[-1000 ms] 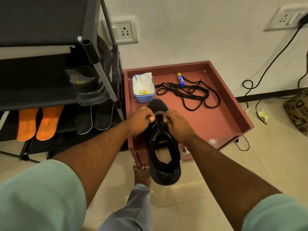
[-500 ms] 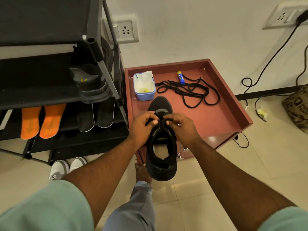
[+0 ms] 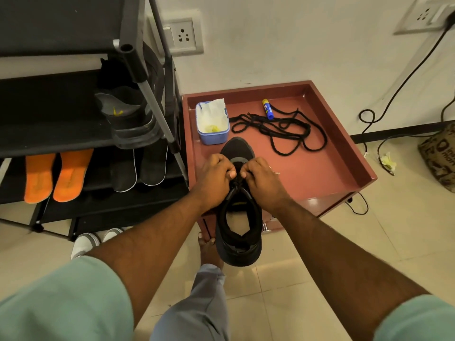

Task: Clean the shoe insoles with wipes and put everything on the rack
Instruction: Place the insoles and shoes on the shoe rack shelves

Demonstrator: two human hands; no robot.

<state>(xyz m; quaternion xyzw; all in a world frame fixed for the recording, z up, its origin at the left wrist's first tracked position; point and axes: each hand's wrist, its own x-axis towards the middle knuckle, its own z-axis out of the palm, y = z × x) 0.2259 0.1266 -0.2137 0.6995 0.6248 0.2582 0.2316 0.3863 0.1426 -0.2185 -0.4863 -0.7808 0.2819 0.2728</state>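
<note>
Black shoe [image 3: 238, 217] overhanging worktop [image 3: 320, 173] at 6 o'clock; both hands [image 3: 216, 179] [image 3: 262, 179] pinching lace area; likely to drop if released.

You see two orange insoles [image 3: 55, 177] at left, two dark insoles [image 3: 138, 168] beside them, one black shoe [image 3: 237, 232] at centre, another on the rack [image 3: 128, 119], one wipe tub [image 3: 213, 124], one blue-capped tube [image 3: 267, 109], and two white shoes [image 3: 94, 239] at lower left.
</note>
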